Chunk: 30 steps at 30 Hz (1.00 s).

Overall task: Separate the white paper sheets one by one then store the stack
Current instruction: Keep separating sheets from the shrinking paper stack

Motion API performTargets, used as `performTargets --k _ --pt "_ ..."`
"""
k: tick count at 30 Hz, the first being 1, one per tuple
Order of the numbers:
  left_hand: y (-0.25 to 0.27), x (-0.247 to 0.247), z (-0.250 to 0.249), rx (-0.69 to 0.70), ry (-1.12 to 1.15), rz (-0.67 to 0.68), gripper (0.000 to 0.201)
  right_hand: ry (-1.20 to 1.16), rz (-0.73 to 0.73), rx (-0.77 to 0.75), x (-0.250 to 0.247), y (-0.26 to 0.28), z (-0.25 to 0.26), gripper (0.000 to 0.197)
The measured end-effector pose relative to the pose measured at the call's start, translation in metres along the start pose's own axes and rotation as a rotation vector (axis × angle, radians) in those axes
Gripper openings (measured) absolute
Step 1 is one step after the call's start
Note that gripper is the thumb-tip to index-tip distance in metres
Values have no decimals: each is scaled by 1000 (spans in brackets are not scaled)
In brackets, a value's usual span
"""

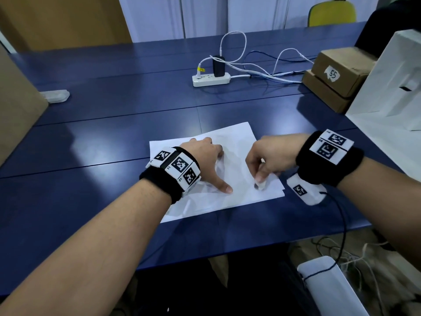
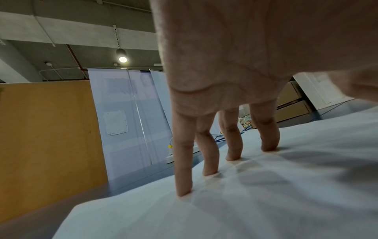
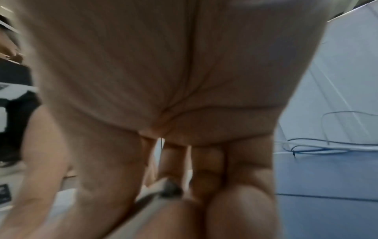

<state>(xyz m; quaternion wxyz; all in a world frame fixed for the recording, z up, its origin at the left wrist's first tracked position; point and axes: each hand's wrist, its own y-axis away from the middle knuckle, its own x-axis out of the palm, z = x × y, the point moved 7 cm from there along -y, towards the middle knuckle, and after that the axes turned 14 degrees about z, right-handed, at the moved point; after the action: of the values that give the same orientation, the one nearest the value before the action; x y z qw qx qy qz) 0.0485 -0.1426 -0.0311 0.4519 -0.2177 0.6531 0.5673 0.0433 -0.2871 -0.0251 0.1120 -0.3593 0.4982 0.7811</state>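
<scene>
Paper stack (image 1: 230,142) lies at centre frame on the blue table (image 1: 114,106). Our left hand (image 1: 205,156) presses it with spread, straight fingers (image 2: 184,161); our right hand (image 1: 268,156) pinches the lower-right corner. We judge a top sheet is being peeled; next comes a clean lift of one sheet only.

The paper sheets (image 1: 230,169) lie on the table (image 1: 114,137), near its front edge. The left hand (image 1: 205,160) rests on the left part of the sheets, fingertips (image 2: 184,192) down on them; the right hand (image 1: 268,156) is over their right part, pinching at the near right corner. Behind the sheets, well apart, sits a power strip (image 1: 210,79) with a charger (image 1: 218,66) plugged into it. Cables (image 1: 262,69) run right from the strip to two stacked boxes (image 1: 335,78). A bag (image 1: 387,87) stands right of the sheets, just in front of the boxes.
</scene>
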Motion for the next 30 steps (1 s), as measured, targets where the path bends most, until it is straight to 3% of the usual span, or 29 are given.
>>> performTargets --k 3,5,9,10,15,16,20,25,26,30 --pt "0 0 0 3 1 3 109 47 -324 134 -31 -4 -18 19" --pt "1 0 0 5 1 2 110 45 -413 178 -38 -4 -27 24" --pt "1 0 0 3 3 8 108 1 -26 -2 -2 -1 -9 14" --pt "1 0 1 2 3 7 108 -2 14 -21 4 0 -4 13" --pt "2 0 0 3 -5 5 112 67 -387 178 -32 -3 -30 21" --pt "2 0 -1 2 -7 4 112 69 -388 170 -31 -2 -30 21" --pt "1 0 0 0 2 8 110 43 -147 39 -10 4 -14 13" --pt "0 0 -1 1 -10 10 111 89 -374 193 -28 -1 -28 18" --pt "0 0 -1 1 -12 10 111 79 -366 178 -28 1 -27 17" --pt "0 0 0 -1 -6 2 109 33 -63 25 -2 4 -6 10"
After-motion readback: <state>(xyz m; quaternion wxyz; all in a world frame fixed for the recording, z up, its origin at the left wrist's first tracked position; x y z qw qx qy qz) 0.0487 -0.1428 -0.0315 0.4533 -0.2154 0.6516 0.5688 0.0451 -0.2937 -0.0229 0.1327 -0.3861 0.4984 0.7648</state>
